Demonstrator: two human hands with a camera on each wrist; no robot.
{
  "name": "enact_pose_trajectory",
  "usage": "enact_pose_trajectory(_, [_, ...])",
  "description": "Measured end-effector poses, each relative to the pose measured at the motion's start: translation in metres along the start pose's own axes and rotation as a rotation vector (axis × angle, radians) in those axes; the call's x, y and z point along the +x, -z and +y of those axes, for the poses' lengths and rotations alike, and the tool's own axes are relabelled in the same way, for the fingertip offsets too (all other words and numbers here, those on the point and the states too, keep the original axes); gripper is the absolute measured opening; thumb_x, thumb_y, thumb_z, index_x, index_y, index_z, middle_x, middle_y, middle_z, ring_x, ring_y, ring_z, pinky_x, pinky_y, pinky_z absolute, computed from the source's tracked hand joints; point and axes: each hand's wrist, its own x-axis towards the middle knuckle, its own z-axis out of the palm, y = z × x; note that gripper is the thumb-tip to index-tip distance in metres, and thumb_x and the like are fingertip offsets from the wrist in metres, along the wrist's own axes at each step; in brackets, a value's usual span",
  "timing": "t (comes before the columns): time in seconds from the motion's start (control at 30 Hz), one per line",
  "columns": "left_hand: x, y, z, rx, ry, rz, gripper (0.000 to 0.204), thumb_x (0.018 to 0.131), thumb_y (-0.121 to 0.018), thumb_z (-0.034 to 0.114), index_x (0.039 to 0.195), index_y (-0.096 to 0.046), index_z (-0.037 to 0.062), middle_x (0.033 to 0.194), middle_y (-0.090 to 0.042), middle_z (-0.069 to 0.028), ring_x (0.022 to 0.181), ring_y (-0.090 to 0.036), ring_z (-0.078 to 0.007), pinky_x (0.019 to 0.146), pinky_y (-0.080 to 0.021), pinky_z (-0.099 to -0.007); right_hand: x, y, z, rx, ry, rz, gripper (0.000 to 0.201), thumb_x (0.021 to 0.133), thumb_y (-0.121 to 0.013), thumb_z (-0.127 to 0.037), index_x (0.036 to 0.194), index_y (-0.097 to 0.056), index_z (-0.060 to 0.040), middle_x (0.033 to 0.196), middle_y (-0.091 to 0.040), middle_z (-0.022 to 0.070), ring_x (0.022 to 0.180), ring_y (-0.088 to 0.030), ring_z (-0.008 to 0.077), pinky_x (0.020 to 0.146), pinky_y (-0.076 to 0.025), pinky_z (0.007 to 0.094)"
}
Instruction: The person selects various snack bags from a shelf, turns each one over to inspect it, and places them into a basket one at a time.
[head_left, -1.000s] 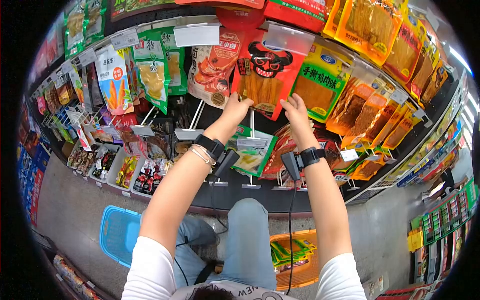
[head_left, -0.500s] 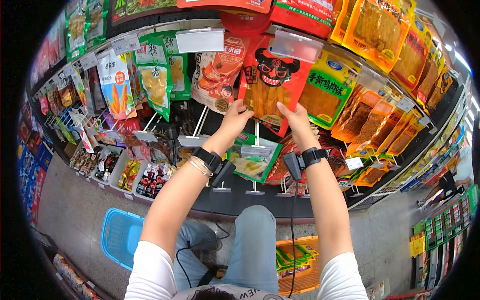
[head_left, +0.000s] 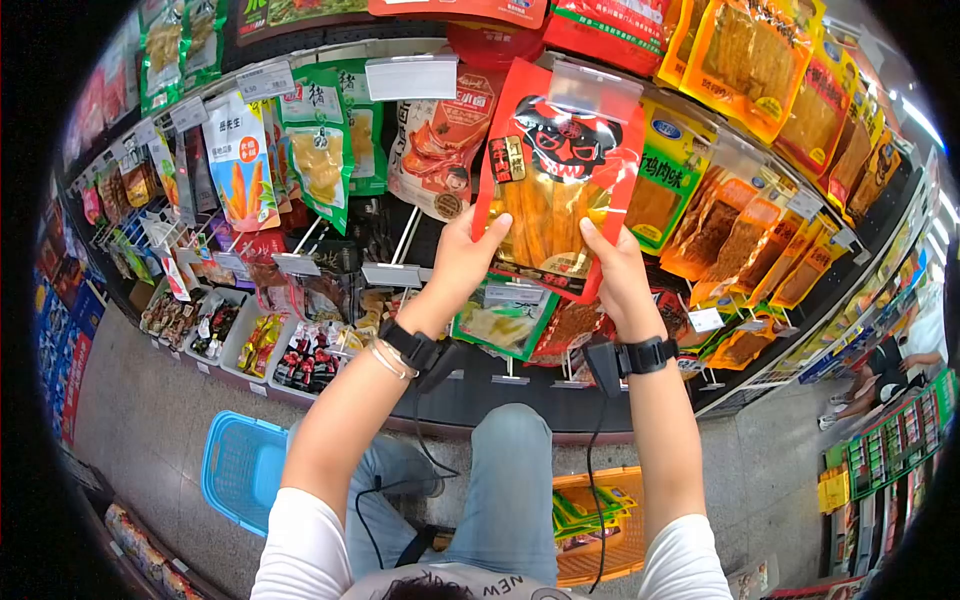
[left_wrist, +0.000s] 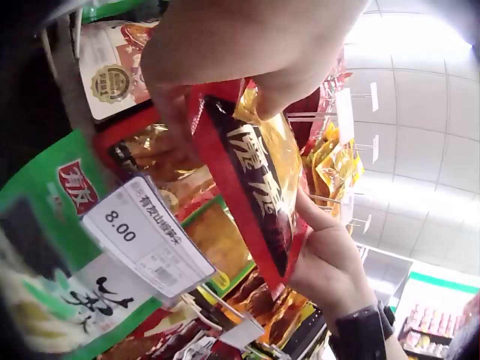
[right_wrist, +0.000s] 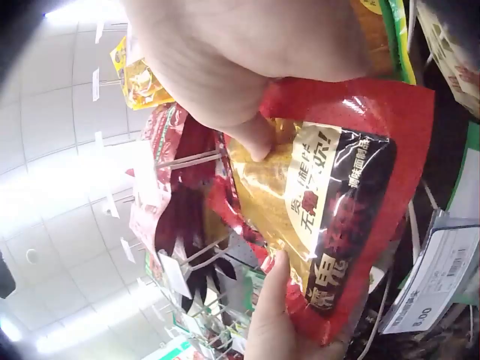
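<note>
Both hands hold a red snack bag (head_left: 562,160) in front of the rack; it has a black horned cartoon face and a clear window showing golden strips. My left hand (head_left: 467,255) grips its lower left edge, thumb on the front. On the lower right edge, my right hand (head_left: 620,270) grips it the same way. The left wrist view shows the bag's bottom edge (left_wrist: 255,180) between the two hands, fingers partly hidden behind it. In the right wrist view, both thumbs press the golden window (right_wrist: 274,199).
Hanging beside the bag are a pink-and-beige pouch (head_left: 435,150) and green-and-yellow packets (head_left: 660,185). Below hangs a green packet (head_left: 505,325). A blue basket (head_left: 222,470) and an orange basket (head_left: 625,560) holding packets stand on the floor. A person (head_left: 905,350) is far right.
The red bag has come off the rack toward me and now overlaps the neighbouring packets more. Both thumbs have moved onto its front, and the right hand has shifted further along its edge.
</note>
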Motion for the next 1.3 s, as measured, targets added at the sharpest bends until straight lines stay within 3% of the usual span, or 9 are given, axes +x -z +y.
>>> enact_pose_trajectory(0.4, [-0.077,0.003,0.033,-0.077,0.184,-0.071,0.030,0.091,-0.056,0.015,0.115,-0.054,-0.0028,0.106,-0.061,-0.0044,0.093,-0.055,-0.0088,0.084,-0.044,-0.0260,-0.076,-0.004,-0.017,0.000,-0.040,-0.033,0.029,0.089,-0.059,-0.015,0.112,-0.055,0.0008,0.107,-0.061,0.0055,0.093,-0.058,0.0112,0.083,-0.046,0.0275])
enact_pose_trajectory(0.7, [-0.163,0.034,0.018,-0.201,0.562,-0.290,0.035,0.088,-0.060,0.012,0.118,-0.052,-0.0019,0.113,-0.059,-0.0052,0.101,-0.055,-0.0120,0.089,-0.043,-0.0285,-0.164,0.005,0.049,0.011,-0.267,0.004,0.025,0.090,-0.058,-0.014,0.109,-0.056,0.0009,0.103,-0.061,0.0025,0.092,-0.055,0.0085,0.083,-0.044,0.0258])
enact_pose_trajectory(0.87, [-0.198,0.042,-0.006,-0.190,0.665,-0.159,0.035,0.085,-0.064,0.010,0.117,-0.054,-0.0021,0.110,-0.061,-0.0055,0.098,-0.056,-0.0119,0.085,-0.046,-0.0280,-0.190,0.007,0.082,-0.004,-0.374,0.001,0.024,0.090,-0.059,-0.016,0.107,-0.057,0.0009,0.097,-0.061,0.0011,0.086,-0.054,0.0069,0.077,-0.044,0.0238])
enact_pose_trajectory(0.97, [-0.199,0.048,-0.010,-0.205,0.679,-0.158,0.036,0.085,-0.064,0.010,0.118,-0.053,-0.0012,0.109,-0.060,-0.0037,0.099,-0.056,-0.0111,0.088,-0.044,-0.0282,-0.192,0.009,0.086,-0.106,-0.374,-0.017,0.023,0.090,-0.058,-0.015,0.106,-0.058,0.0014,0.095,-0.062,0.0019,0.084,-0.055,0.0068,0.076,-0.045,0.0229])
enact_pose_trajectory(1.07, [-0.196,0.052,-0.021,-0.083,0.553,-0.064,0.044,0.083,-0.065,0.007,0.123,-0.049,-0.0017,0.119,-0.055,-0.0101,0.104,-0.054,-0.0147,0.087,-0.045,-0.0288,-0.189,-0.002,0.085,-0.156,-0.278,0.061,0.022,0.090,-0.057,-0.014,0.105,-0.059,0.0024,0.096,-0.063,0.0031,0.085,-0.055,0.0071,0.076,-0.045,0.0232])
enact_pose_trajectory(1.17, [-0.203,0.042,-0.022,0.381,0.292,0.120,0.061,0.080,-0.068,0.012,0.132,-0.038,-0.0003,0.135,-0.039,-0.0173,0.120,-0.043,-0.0238,0.097,-0.038,-0.0343,-0.194,-0.020,0.094,-0.196,-0.203,0.117,0.022,0.090,-0.057,-0.013,0.105,-0.059,0.0027,0.098,-0.063,0.0031,0.087,-0.055,0.0074,0.078,-0.045,0.0243])
enact_pose_trajectory(1.2, [-0.211,0.042,-0.025,0.661,0.110,0.000,0.077,0.075,-0.072,0.021,0.136,-0.030,0.0012,0.142,-0.024,-0.0222,0.130,-0.028,-0.0311,0.105,-0.027,-0.0387,-0.198,-0.027,0.098,-0.213,-0.187,0.125,0.022,0.090,-0.057,-0.013,0.106,-0.059,0.0026,0.099,-0.063,0.0028,0.087,-0.055,0.0075,0.078,-0.046,0.0248])
enact_pose_trajectory(1.23, [-0.216,0.027,-0.007,0.719,0.084,-0.050,0.072,0.078,-0.070,0.017,0.136,-0.031,0.0009,0.135,-0.037,-0.0148,0.128,-0.031,-0.0253,0.105,-0.026,-0.0371,-0.204,-0.038,0.093,-0.296,-0.229,0.087,0.022,0.088,-0.057,-0.008,0.108,-0.059,0.0019,0.106,-0.064,0.0075,0.094,-0.058,0.0123,0.081,-0.046,0.0264])
enact_pose_trajectory(1.3, [-0.228,0.022,-0.014,0.205,0.263,-0.093,0.076,0.074,-0.074,0.023,0.134,-0.033,0.0005,0.138,-0.031,-0.0172,0.127,-0.033,-0.0265,0.104,-0.029,-0.0376,-0.220,-0.054,0.096,-0.398,-0.122,-0.138,0.030,0.084,-0.057,-0.005,0.114,-0.058,-0.0008,0.124,-0.055,0.0177,0.114,-0.053,0.0248,0.093,-0.042,0.0321])
